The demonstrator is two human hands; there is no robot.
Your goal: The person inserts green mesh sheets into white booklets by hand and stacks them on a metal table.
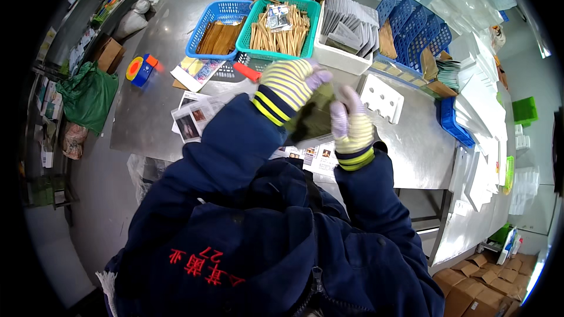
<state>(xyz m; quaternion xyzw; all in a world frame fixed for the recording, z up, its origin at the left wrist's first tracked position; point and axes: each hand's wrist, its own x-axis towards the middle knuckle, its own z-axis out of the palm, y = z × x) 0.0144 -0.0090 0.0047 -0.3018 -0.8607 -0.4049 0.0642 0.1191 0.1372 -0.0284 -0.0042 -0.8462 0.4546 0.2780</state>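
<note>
Both my hands wear yellow striped knit gloves with pale fingertips and come out of dark blue sleeves. My left hand (291,82) and my right hand (350,120) are both closed on a dark olive green pouch (314,118), held up between them above the steel table (147,111). Under the hands lie printed sheets with small pictures (314,155).
At the back stand a blue basket of brown sticks (218,26), a teal basket of pale sticks (283,26) and a white box of grey packets (346,29). A white moulded tray (382,98), an orange and blue tape dispenser (141,69), an orange-handled tool (247,71) and white stacks at right (482,100).
</note>
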